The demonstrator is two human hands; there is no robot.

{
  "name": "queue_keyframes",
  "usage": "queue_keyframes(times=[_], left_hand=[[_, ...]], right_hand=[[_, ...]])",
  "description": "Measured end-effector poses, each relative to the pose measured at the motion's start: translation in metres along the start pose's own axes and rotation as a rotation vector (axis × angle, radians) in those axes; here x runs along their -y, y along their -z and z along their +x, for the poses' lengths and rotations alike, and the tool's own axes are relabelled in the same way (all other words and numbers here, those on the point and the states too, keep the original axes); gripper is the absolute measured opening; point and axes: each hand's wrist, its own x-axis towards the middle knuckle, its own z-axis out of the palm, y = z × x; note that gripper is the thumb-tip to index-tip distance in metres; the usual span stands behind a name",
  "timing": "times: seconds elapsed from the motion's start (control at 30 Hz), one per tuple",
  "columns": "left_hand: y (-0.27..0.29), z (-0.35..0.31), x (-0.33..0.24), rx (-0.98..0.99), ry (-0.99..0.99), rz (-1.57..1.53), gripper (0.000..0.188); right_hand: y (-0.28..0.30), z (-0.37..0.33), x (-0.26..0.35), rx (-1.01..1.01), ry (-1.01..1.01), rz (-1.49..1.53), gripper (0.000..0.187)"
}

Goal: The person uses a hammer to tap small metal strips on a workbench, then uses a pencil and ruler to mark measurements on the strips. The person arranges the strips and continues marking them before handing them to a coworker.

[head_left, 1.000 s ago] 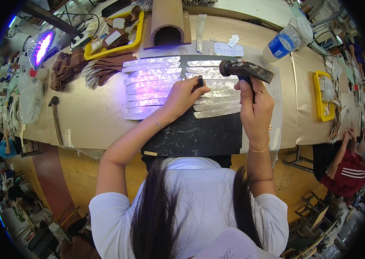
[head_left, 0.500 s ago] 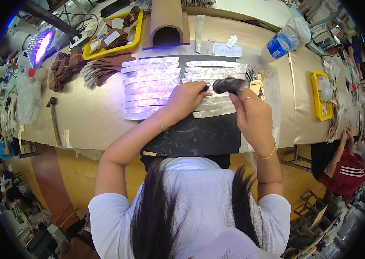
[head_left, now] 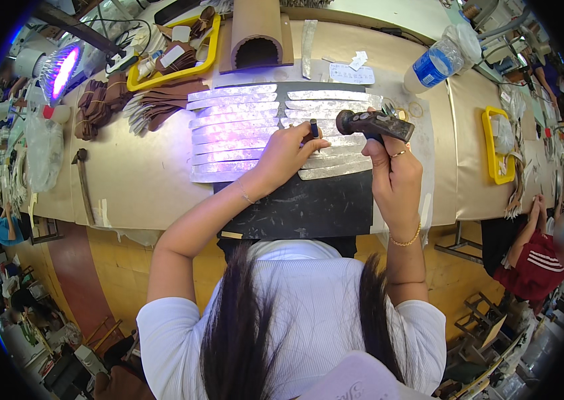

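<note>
Head view: the left hand (head_left: 288, 148) pinched a dark rod (head_left: 314, 128) at one o'clock, over silvery strips (head_left: 342, 152), seemingly to steady it, while the right hand (head_left: 395, 175) clasped a hammer (head_left: 380, 124) near two o'clock, presumably tightly for control, just apart from the rod

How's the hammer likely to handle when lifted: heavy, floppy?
The hammer is probably heavy for its size and stiff, since its thick, dark head looks metal. It may twist in the right hand, as one end juts well beyond the fingers.
</note>
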Motion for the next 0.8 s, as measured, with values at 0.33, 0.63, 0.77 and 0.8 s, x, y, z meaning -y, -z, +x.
queue_keyframes(times=[0.33,0.63,0.77,0.8], left_hand=[[-0.005,0.001,0.009,0.014,-0.009,0.033,0.03],[-0.005,-0.001,0.004,0.009,-0.183,0.191,0.029],[-0.007,-0.004,0.003,0.004,-0.32,0.25,0.024],[-0.007,-0.004,0.003,-0.006,-0.351,0.24,0.023]], right_hand=[[0.001,-0.001,0.0,0.021,0.01,-0.014,0.017],[0.013,0.007,0.014,0.062,0.035,-0.044,0.025],[0.021,-0.002,0.023,-0.031,0.013,0.152,0.029],[0.016,-0.008,0.018,-0.05,0.011,0.207,0.03]])
